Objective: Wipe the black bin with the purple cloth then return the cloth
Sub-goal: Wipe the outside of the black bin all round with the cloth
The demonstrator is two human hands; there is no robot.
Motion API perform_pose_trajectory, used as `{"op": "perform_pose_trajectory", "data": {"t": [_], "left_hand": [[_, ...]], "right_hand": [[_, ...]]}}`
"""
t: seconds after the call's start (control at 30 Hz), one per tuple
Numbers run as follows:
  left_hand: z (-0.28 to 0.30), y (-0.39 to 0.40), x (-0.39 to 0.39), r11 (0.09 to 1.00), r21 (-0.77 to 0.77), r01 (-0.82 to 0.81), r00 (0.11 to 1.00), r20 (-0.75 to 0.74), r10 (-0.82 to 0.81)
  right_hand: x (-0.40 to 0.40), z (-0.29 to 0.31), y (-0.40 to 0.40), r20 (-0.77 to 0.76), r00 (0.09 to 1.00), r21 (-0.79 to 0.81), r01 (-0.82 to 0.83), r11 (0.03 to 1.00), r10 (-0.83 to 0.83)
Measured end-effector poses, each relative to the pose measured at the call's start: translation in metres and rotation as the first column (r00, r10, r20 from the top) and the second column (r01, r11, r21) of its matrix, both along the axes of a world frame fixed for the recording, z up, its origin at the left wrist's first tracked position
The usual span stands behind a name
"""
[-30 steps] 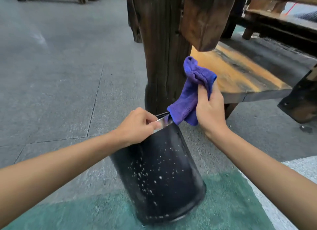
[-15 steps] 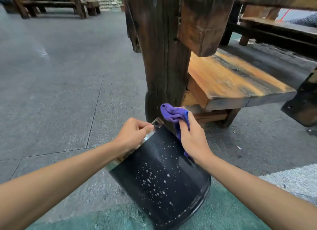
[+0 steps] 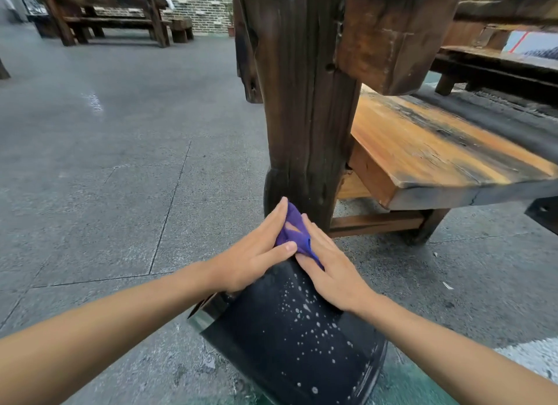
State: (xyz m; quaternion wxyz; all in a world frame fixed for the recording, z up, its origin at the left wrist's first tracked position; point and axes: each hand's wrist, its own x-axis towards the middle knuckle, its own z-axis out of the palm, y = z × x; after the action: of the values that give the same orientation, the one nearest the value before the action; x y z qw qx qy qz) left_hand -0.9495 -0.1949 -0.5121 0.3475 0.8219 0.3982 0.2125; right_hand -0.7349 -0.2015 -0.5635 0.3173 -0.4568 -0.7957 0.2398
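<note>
Purple cloth point(image 3: 294, 234) sandwiched between flat, straight fingers of left hand point(image 3: 253, 258) and right hand point(image 3: 329, 271) on tilted black bin point(image 3: 290, 338). Wiping step; next, probably, drag cloth across the speckled side.

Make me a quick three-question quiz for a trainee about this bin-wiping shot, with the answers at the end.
1. True or false: the black bin stands upright on the floor.
2. Which hand presses the purple cloth onto the bin: A) left hand, B) right hand, C) neither?
3. Fill in: the bin's side is speckled with small ____ spots.

Key: 1 false, it is tilted, with its metal rim toward the person's left. 2 B, with flat fingers; the left hand's fingers also touch the cloth. 3 white.
</note>
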Motion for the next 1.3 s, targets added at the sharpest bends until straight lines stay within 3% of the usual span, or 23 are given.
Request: {"op": "perform_pose_trajectory", "data": {"t": [0.2,0.5,0.7,0.9,1.07,1.2,1.3], "left_hand": [[-0.001,0.003,-0.008,1.000,-0.026,-0.014,0.999,-0.046,0.012],[-0.004,0.004,-0.022,1.000,0.011,-0.013,0.994,-0.110,0.014],[0.003,-0.001,-0.018,0.998,0.057,0.027,0.980,-0.199,-0.015],[0.011,-0.008,-0.003,0.992,0.076,0.100,0.973,-0.216,-0.081],[0.015,-0.014,0.011,0.993,0.010,0.114,0.989,-0.097,-0.113],[0.021,-0.021,0.018,0.994,-0.022,0.106,0.994,-0.014,-0.106],[0.028,-0.027,0.027,0.994,-0.052,0.096,0.995,0.018,-0.095]], "right_hand": [[0.006,-0.005,-0.003,0.107,0.994,-0.030,-0.027,0.999,0.030],[0.039,-0.027,-0.025,0.145,0.987,-0.003,-0.068,0.998,0.068],[0.077,-0.045,-0.043,-0.028,0.999,-0.037,-0.022,0.999,0.021],[0.111,-0.053,-0.078,-0.058,0.991,-0.097,0.111,0.989,-0.117],[0.120,-0.044,-0.086,-0.062,0.941,-0.220,0.312,0.924,-0.332],[0.094,-0.007,-0.063,-0.259,0.839,-0.245,0.422,0.873,-0.478],[0.059,0.032,-0.036,-0.422,0.784,-0.200,0.410,0.890,-0.455]]}}
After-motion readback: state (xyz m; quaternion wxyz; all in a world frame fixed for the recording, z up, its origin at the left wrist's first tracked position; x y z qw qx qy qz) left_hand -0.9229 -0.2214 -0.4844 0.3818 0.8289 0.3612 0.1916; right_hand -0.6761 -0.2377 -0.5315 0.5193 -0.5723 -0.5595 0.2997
